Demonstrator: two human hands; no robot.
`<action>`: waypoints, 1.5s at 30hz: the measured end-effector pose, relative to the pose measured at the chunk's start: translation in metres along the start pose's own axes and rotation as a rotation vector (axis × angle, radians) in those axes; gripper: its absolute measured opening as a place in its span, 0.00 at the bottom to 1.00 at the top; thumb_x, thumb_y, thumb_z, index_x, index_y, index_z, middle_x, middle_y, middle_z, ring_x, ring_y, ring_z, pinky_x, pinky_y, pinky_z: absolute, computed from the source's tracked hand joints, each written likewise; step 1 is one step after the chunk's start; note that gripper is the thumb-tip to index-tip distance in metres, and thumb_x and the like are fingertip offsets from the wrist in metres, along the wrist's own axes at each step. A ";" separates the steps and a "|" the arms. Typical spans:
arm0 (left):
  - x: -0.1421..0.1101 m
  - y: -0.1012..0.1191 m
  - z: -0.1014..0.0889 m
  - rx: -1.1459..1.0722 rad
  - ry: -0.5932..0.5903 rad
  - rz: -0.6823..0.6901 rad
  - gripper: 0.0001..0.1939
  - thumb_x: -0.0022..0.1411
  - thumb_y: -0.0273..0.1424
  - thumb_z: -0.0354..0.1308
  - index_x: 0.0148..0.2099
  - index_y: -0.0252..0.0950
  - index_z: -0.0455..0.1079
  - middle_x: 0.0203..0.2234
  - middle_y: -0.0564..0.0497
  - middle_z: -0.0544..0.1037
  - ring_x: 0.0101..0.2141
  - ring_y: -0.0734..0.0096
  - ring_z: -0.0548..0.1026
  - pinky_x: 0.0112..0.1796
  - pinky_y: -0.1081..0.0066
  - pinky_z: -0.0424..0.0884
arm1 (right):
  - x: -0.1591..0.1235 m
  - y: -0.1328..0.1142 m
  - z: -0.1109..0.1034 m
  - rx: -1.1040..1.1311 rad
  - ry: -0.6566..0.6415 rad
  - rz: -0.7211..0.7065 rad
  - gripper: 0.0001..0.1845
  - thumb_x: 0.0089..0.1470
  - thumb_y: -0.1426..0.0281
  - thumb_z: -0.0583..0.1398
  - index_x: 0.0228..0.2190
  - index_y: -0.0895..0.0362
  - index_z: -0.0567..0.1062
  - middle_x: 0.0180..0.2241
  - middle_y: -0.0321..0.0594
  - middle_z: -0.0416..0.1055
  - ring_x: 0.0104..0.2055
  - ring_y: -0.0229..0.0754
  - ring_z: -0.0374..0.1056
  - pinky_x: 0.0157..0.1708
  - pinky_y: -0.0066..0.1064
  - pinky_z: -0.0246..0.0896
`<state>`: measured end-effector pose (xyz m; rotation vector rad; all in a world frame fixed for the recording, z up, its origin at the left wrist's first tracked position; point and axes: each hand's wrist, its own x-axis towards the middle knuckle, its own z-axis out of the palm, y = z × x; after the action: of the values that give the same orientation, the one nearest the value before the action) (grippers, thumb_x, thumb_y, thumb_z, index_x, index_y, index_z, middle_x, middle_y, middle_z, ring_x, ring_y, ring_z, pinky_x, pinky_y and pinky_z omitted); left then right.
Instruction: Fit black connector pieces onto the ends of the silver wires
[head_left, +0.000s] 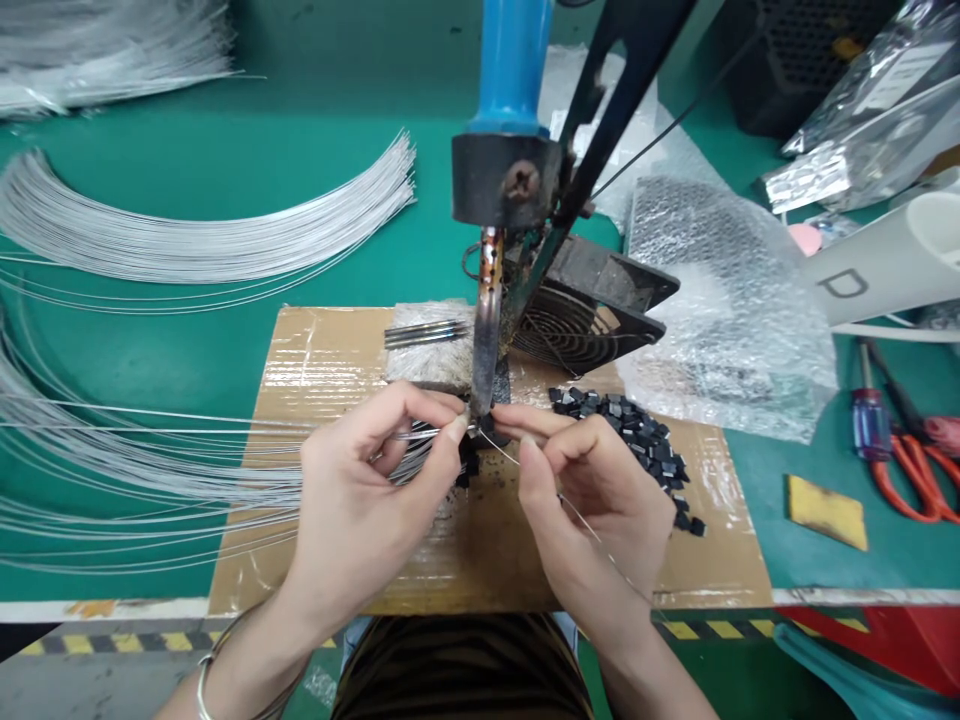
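A soldering iron (pixel 486 350) with a blue handle is clamped upright, its tip pointing down between my fingertips. My left hand (pixel 367 500) is closed, thumb and forefinger pinching the end of a thin grey wire (pixel 277 432) just left of the tip. From the right, my right hand (pixel 600 510) pinches a strand of solder wire (pixel 501 448), which reaches the tip and trails back over the palm towards the wrist. A small dark part sits under the tip; the fingers partly hide it. Many grey wires (pixel 255 475) pass beneath my left hand.
Small black connector pieces (pixel 637 440) lie heaped on the cardboard (pixel 322 345). A fan (pixel 585 320) stands behind the iron, beside bubble wrap (pixel 720 300). Another wire bundle (pixel 225 245) lies back left. Red-handled pliers (pixel 904 480), a screwdriver (pixel 870 415) and a yellow sponge (pixel 826 512) are right.
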<state>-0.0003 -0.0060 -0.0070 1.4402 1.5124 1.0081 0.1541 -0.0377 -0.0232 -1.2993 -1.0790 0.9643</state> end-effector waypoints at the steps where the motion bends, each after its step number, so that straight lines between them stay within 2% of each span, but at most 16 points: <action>1: 0.000 0.000 0.000 0.006 0.000 0.003 0.04 0.64 0.28 0.68 0.35 0.40 0.78 0.37 0.53 0.85 0.38 0.67 0.82 0.33 0.75 0.76 | 0.000 0.000 0.000 0.008 0.005 -0.006 0.12 0.64 0.77 0.62 0.30 0.52 0.71 0.47 0.42 0.84 0.49 0.47 0.81 0.53 0.41 0.75; 17: -0.001 -0.001 -0.002 0.012 -0.011 0.004 0.05 0.65 0.27 0.67 0.35 0.42 0.78 0.37 0.55 0.84 0.38 0.70 0.81 0.35 0.76 0.75 | -0.002 0.003 0.001 -0.040 0.026 -0.048 0.13 0.64 0.78 0.62 0.29 0.51 0.70 0.47 0.40 0.84 0.49 0.46 0.82 0.52 0.40 0.74; 20: 0.000 -0.001 -0.001 0.011 -0.005 0.006 0.05 0.65 0.27 0.67 0.35 0.41 0.78 0.37 0.54 0.84 0.39 0.70 0.81 0.35 0.76 0.75 | -0.002 0.003 0.001 -0.059 -0.006 -0.058 0.12 0.64 0.78 0.62 0.30 0.51 0.71 0.48 0.41 0.84 0.50 0.47 0.81 0.53 0.42 0.74; 24: 0.002 -0.002 0.002 0.009 0.013 0.002 0.05 0.65 0.27 0.68 0.35 0.41 0.78 0.37 0.54 0.84 0.38 0.70 0.81 0.34 0.76 0.75 | -0.002 0.002 0.001 -0.048 0.029 -0.058 0.12 0.64 0.77 0.62 0.29 0.51 0.70 0.47 0.43 0.84 0.49 0.48 0.82 0.52 0.44 0.75; 30: 0.002 -0.002 0.002 -0.002 0.007 0.000 0.05 0.65 0.27 0.67 0.35 0.41 0.78 0.37 0.55 0.85 0.37 0.71 0.82 0.34 0.76 0.75 | 0.000 0.002 -0.003 -0.085 -0.053 -0.080 0.13 0.64 0.79 0.62 0.31 0.52 0.71 0.49 0.43 0.84 0.51 0.48 0.81 0.54 0.43 0.76; 45: 0.000 -0.003 0.000 -0.007 -0.001 0.004 0.05 0.66 0.28 0.67 0.36 0.41 0.78 0.37 0.54 0.85 0.38 0.71 0.82 0.36 0.76 0.76 | -0.001 0.003 -0.003 -0.056 -0.046 -0.084 0.13 0.63 0.81 0.63 0.31 0.52 0.71 0.49 0.41 0.83 0.51 0.45 0.81 0.54 0.39 0.75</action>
<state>-0.0010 -0.0058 -0.0097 1.4394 1.5042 1.0144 0.1568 -0.0396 -0.0259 -1.2717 -1.1947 0.9106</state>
